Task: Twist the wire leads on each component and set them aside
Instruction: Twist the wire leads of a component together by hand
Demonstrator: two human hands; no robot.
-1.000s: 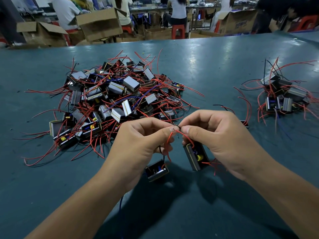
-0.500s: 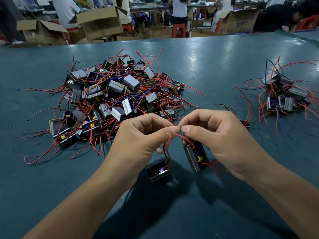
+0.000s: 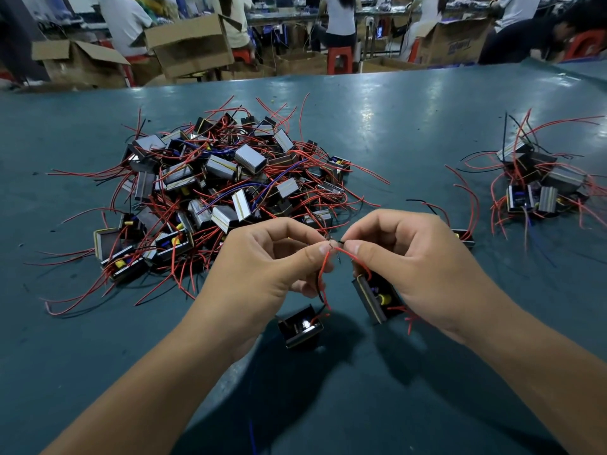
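Teal and glossy, the table runs back to a workshop of cardboard boxes and seated workers. At far left sprawls the big pile of unworked components, small boxy transformers in a tangle of red, black and blue leads.

Nearer, the left hand has its thumb and forefinger pressed together on the red lead of one transformer, which hangs below it, tilted. Since a second ago almost nothing has shifted: both hands stay at the same spot above the table, fingertips nearly touching, and only the bare wire ends between them look slightly more wound (too small to be sure). So the twist is probably in progress, not finished.

The right hand pinches the opposing lead end the same way, its other fingers curled over a second transformer dangling under the palm.

Far right sits the small set-aside heap, well apart.
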